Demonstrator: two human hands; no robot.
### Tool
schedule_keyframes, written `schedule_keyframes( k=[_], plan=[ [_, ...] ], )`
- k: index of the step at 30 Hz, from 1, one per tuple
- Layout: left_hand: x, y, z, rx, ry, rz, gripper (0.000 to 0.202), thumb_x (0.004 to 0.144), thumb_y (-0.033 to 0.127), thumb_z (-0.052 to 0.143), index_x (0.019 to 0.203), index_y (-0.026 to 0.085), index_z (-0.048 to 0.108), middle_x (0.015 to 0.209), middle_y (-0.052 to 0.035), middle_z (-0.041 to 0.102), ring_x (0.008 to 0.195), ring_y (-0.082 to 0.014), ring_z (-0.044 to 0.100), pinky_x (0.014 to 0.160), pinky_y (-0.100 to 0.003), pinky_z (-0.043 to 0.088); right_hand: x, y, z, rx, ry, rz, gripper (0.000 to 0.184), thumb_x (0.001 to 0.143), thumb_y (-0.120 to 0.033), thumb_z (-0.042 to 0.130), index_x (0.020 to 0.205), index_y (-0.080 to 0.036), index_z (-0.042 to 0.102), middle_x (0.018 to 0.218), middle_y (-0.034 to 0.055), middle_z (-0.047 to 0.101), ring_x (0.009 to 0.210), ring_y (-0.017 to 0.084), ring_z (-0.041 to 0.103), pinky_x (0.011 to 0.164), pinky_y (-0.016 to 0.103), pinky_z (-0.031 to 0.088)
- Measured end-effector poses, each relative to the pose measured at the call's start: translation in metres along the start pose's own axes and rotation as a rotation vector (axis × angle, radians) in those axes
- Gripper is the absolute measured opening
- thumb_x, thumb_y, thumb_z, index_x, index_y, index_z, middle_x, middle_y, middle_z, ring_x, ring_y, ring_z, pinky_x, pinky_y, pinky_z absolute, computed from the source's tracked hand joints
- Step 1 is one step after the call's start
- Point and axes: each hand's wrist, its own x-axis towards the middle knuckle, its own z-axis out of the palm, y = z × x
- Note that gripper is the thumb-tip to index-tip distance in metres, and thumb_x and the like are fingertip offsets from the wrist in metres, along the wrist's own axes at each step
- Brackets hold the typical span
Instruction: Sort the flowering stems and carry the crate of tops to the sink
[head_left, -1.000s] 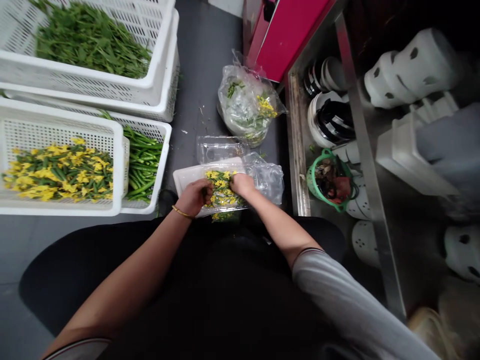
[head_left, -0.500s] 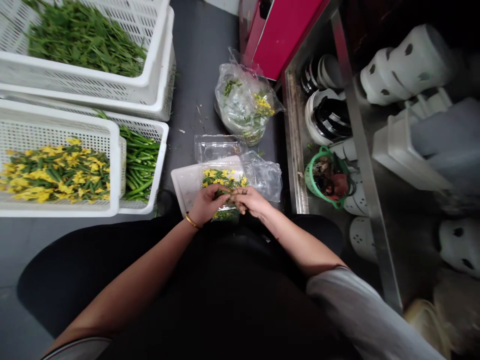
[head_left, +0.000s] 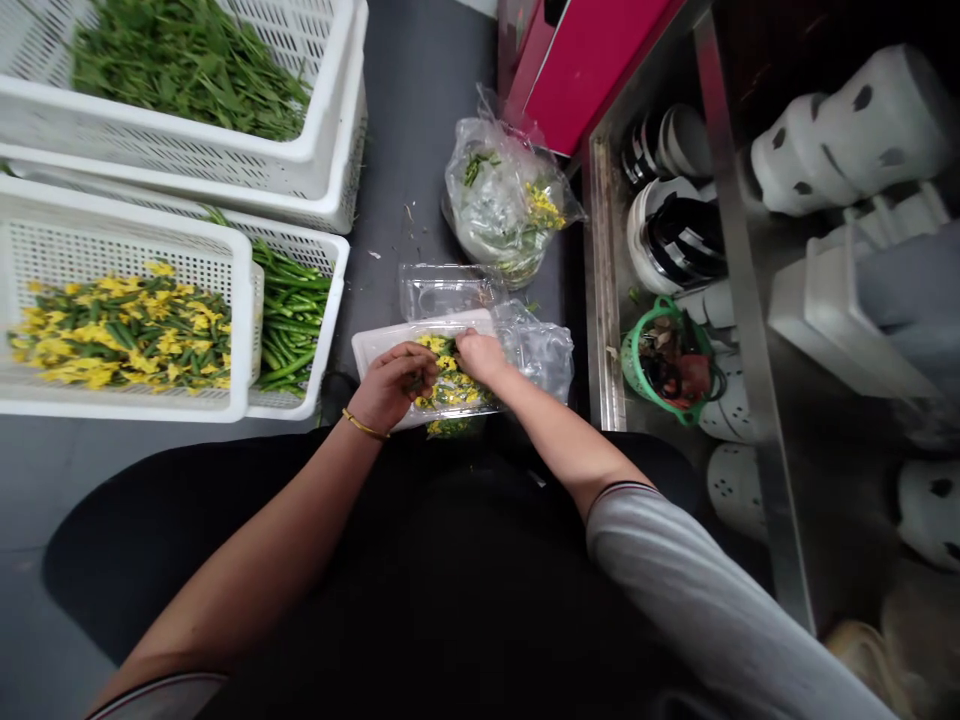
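Note:
Small green stems with yellow blossoms (head_left: 452, 388) fill a clear plastic box (head_left: 480, 408) in front of me. My right hand (head_left: 480, 355) reaches into the box's far side, its fingers bent down among the blossoms. Their tips are hidden, so what they pinch does not show. At the near left side of the box is my left hand (head_left: 395, 383), fingers curled together. Something small may be in it, but I cannot make it out. A white lid or tray (head_left: 367, 345) lies under the box.
The white basket (head_left: 247, 330) at left holds more yellow blossoms; beside it are green peppers (head_left: 292, 310). Leafy greens (head_left: 195, 70) fill a basket behind. Ahead lie an empty clear box (head_left: 450, 292) and a plastic bag (head_left: 499, 200). A metal shelf (head_left: 750, 360) with a green basket (head_left: 637, 365) stands right.
My hands were together over the box and have parted. The right hand moved forward into the blossoms; the left drew back to the left. The view shifted slightly.

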Motion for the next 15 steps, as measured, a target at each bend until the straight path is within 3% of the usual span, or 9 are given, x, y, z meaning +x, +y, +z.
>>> schedule_keyframes(
  k=[5, 7, 9, 12, 15],
  plan=[
    [0.004, -0.005, -0.003, 0.068, 0.092, -0.034, 0.014, 0.062, 0.021, 0.071, 0.068, 0.011, 0.064, 0.054, -0.0002, 0.053, 0.043, -0.0061, 0.043, 0.037, -0.017, 0.027, 0.002, 0.012, 0.007, 0.116, 0.073, 0.040, 0.024, 0.082, -0.024, 0.050, 0.100, -0.012, 0.061, 0.105, 0.0170, 0.064, 0.091, 0.025, 0.063, 0.076, 0.032, 0.048],
    [0.006, -0.008, -0.004, 0.155, 0.136, -0.059, 0.015, 0.061, 0.022, 0.072, 0.067, 0.011, 0.064, 0.054, -0.0004, 0.054, 0.041, -0.0053, 0.041, 0.036, -0.017, 0.024, -0.008, 0.021, 0.001, 0.320, 0.125, 0.093, 0.016, 0.078, -0.022, 0.054, 0.089, -0.013, 0.062, 0.095, 0.0128, 0.067, 0.086, 0.022, 0.063, 0.075, 0.030, 0.048],
    [0.007, -0.013, -0.002, 0.262, 0.142, -0.054, 0.016, 0.060, 0.023, 0.073, 0.068, 0.011, 0.065, 0.054, -0.0003, 0.055, 0.039, -0.0045, 0.039, 0.036, -0.018, 0.023, -0.024, 0.025, -0.008, 0.660, 0.123, 0.128, 0.008, 0.076, -0.020, 0.053, 0.079, -0.015, 0.059, 0.078, 0.0068, 0.067, 0.072, 0.018, 0.063, 0.069, 0.028, 0.049],
    [0.006, -0.017, 0.003, 0.406, 0.059, -0.053, 0.019, 0.058, 0.023, 0.076, 0.070, 0.012, 0.066, 0.046, 0.0032, 0.048, 0.036, -0.0036, 0.035, 0.036, -0.018, 0.023, -0.049, 0.020, -0.021, 1.214, -0.024, 0.090, 0.006, 0.075, -0.021, 0.052, 0.078, -0.016, 0.054, 0.063, 0.0003, 0.063, 0.053, 0.013, 0.058, 0.056, 0.025, 0.049],
    [0.001, -0.018, 0.008, 0.462, -0.110, -0.146, 0.018, 0.056, 0.023, 0.078, 0.062, 0.012, 0.064, 0.039, 0.0057, 0.039, 0.034, -0.0024, 0.028, 0.036, -0.018, 0.018, -0.072, 0.007, -0.029, 1.369, -0.073, -0.034, 0.008, 0.075, -0.024, 0.054, 0.078, -0.017, 0.054, 0.060, -0.0012, 0.061, 0.051, 0.012, 0.057, 0.053, 0.025, 0.048]
  ],
)
